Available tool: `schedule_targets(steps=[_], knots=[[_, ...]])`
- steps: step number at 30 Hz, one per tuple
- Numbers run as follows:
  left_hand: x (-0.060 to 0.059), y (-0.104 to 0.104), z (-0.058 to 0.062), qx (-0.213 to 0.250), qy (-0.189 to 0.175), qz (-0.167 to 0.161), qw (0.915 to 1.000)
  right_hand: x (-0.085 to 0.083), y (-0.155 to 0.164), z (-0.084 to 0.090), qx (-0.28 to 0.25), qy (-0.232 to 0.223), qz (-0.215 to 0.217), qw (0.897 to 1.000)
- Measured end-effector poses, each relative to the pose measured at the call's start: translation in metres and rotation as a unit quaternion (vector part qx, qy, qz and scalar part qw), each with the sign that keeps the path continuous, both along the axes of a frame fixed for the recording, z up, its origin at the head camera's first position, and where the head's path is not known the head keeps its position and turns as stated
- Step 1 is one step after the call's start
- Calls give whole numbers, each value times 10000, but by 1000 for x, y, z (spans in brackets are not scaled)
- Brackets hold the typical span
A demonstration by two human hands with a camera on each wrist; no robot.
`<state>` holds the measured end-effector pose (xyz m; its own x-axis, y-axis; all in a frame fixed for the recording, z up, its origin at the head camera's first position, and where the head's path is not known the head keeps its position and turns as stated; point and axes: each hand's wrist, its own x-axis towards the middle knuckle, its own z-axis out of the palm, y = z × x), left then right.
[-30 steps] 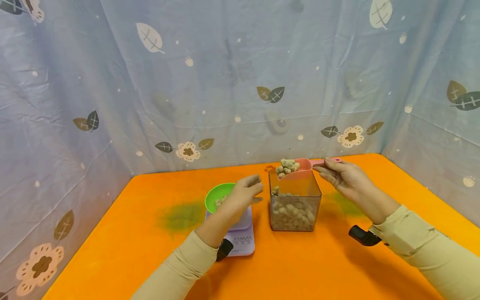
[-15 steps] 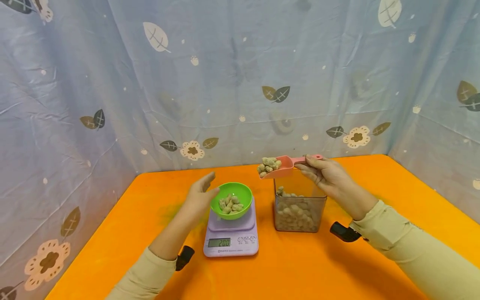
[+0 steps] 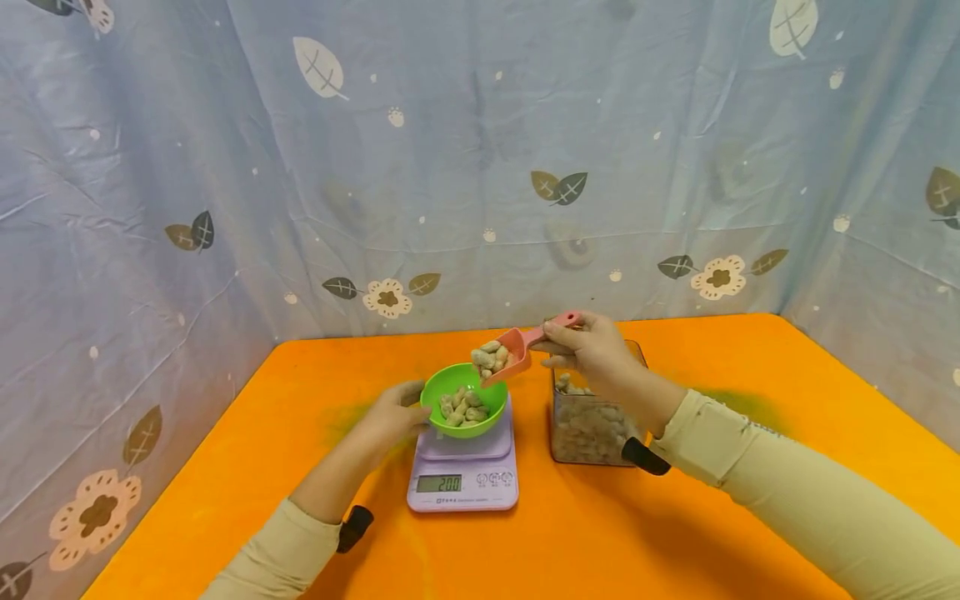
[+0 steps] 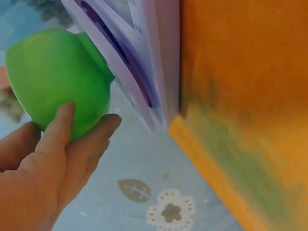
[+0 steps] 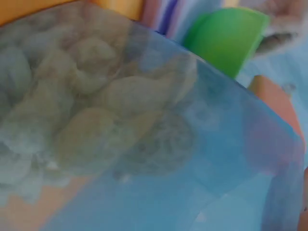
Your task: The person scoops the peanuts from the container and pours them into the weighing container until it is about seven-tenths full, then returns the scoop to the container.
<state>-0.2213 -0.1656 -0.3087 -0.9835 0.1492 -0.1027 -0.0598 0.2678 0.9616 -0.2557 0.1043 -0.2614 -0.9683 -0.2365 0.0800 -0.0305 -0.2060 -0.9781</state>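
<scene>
My right hand [image 3: 600,354] pinches the handle of a pink scoop [image 3: 516,343], which carries several unshelled peanuts [image 3: 491,357]. The scoop tilts down, its lip overlapping the right rim of a green bowl [image 3: 442,382] in the head view. More peanuts [image 3: 463,408] lie inside the bowl. Beneath it, a lilac kitchen scale [image 3: 487,502] has a display that appears to read 200 or 20.0. At the bowl's left side is my left hand [image 3: 390,417]; in the left wrist view its extended fingers [image 4: 61,122] are against the green wall [image 4: 53,67].
A clear brown-tinted container [image 3: 557,446] partly filled with peanuts stands right of the scale, under my right forearm. Its wall fills much of the right wrist view. An orange cloth [image 3: 262,467] covers the table, and a patterned curtain [image 3: 450,167] hangs behind.
My right hand has carried the loaded scoop left from above the container to the bowl's rim. My left hand moved left, away from over the bowl, then came to its left side.
</scene>
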Motion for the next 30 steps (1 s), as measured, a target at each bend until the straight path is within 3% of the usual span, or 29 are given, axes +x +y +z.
schedule_targets(steps=[4, 7, 10, 14, 19, 22, 26, 30], knots=[[0, -3, -1, 149, -53, 50, 9999, -2, -13, -4, 862, 958, -53, 9916], [-1, -3, -2, 169, -56, 23, 9998, -1, -10, -3, 900, 1291, -80, 9875], [-3, -2, -3, 199, -55, -32, 9998, 1, 0, 2, 611, 1200, -208, 9907], [-2, -2, -3, 219, -54, -52, 9997, 5, 21, 8, -143, 986, -293, 9946], [2, -3, -2, 200, 7, -75, 9998, 12, 56, 12, -834, 1015, -433, 9904], [5, -5, -1, 180, 93, -53, 9998, 14, 78, 9, -895, 938, -500, 9903], [8, -8, 0, 117, 180, 3, 9998, 15, 98, -2, -823, 490, -570, 9938], [9, -9, 1, 134, 206, -4, 9997, 15, 109, -16, -436, 26, -835, 9955]])
